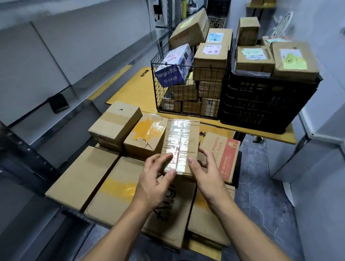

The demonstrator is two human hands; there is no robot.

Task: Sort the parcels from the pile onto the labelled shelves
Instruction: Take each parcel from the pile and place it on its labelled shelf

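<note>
A small cardboard parcel [180, 143] wrapped in shiny clear tape is held over the pile of boxes, its long side pointing away from me. My left hand [156, 181] grips its near left corner and my right hand [206, 174] grips its near right side. Under it lie several flat brown parcels [84, 177], one with yellow tape [147, 133] and one with red print [224, 153]. Grey metal shelves [51, 42] run along the left.
A wire basket [166, 85] and a black plastic crate [266, 99], both full of labelled boxes, stand on a yellow table [136, 87] ahead. A white cabinet [328, 140] stands at the right. Dark floor shows between it and the pile.
</note>
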